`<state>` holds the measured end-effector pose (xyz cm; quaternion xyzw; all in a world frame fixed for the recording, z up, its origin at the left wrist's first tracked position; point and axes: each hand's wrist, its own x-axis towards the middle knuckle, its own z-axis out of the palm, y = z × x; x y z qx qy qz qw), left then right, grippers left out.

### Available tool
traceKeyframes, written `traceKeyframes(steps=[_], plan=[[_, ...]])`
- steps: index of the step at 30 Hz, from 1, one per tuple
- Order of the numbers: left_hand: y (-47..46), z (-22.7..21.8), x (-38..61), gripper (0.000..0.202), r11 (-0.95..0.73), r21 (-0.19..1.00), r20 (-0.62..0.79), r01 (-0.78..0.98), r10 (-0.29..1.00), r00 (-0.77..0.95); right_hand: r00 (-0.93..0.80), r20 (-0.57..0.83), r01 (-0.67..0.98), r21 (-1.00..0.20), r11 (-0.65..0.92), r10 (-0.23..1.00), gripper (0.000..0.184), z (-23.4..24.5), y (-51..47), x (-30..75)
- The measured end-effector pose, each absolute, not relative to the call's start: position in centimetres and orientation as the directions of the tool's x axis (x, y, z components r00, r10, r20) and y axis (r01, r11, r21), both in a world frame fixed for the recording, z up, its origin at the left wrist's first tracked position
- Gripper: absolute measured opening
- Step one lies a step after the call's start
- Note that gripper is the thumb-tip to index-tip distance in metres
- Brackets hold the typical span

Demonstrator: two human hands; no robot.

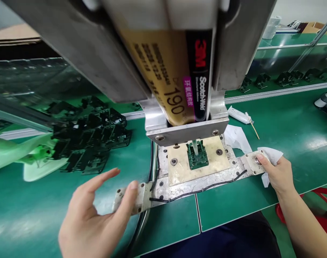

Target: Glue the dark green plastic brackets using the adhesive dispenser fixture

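Note:
My left hand (95,218) is spread open at the left button block (143,197), its thumb lying over the block and its index finger stretched out. My right hand (283,175) is closed around a crumpled white tissue (273,154), with its thumb on the round button of the right button block (250,163). Between the blocks, a small green circuit board part (197,161) sits on the cream plate (176,175) of the metal fixture. A clear nozzle tip (195,146) points down into it from the gold and black adhesive cartridge (174,79) in its metal holder.
Many dark assembled parts (90,136) stand at the left beside a green fan (42,157). Another white tissue (236,138), a small white tube (238,114) and a wooden stick (254,129) lie behind the fixture. Cables (149,200) run past the left block. A red stool (321,208) is at lower right.

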<state>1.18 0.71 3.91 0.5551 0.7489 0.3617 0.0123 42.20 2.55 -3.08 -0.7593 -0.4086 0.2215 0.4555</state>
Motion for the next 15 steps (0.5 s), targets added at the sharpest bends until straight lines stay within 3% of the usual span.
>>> traceKeyframes(steps=[3, 6, 8, 11, 15], plan=[[3.4, 6.1, 3.5, 0.070, -0.049, 0.628, 0.212, 0.777, 0.971, -0.111, 0.557, 0.042, 0.428, -0.870, -0.243, 0.830, 0.064, -3.3, 2.6, 42.3], [6.8, 6.6, 5.8, 0.091, -0.122, 0.707, 0.007, 0.696, 0.986, 0.166, 0.549, 0.040, 0.431, -0.869, -0.242, 0.835, 0.064, -3.3, 2.7, 42.4], [8.6, 6.4, 7.0, 0.084, -0.111, 0.744, -0.090, 0.659, 0.961, 0.263, 0.550, 0.041, 0.427, -0.872, -0.239, 0.834, 0.063, -3.3, 2.7, 42.3], [10.0, 6.1, 8.3, 0.066, -0.079, 0.846, -0.124, 0.528, 0.933, 0.337, 0.543, 0.046, 0.427, -0.875, -0.228, 0.839, 0.061, -3.2, 2.7, 42.2], [10.1, 7.1, 8.8, 0.055, 0.089, 0.928, -0.227, 0.361, 0.905, 0.359, 0.540, 0.039, 0.429, -0.872, -0.235, 0.840, 0.061, -3.0, 2.7, 42.1]])
